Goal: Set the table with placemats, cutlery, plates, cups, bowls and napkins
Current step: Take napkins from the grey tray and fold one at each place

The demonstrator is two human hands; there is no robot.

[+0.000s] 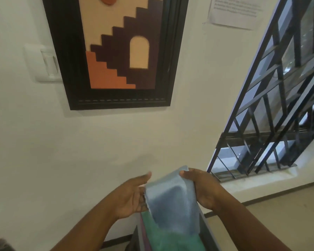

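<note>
While right hand (202, 189) grips blue cloth (172, 198), left fingers (143, 178) splay.

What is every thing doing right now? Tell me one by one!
blue cloth: lifted partly out of the bin, lower end still inside.
right hand: pinches the blue cloth's top edge.
left hand: open, fingers against the blue cloth's side.
green cloth: lying in the bin.
bin: open at the top, cloths inside.
picture: hanging on the wall.
window: covered by dark bars.
</note>
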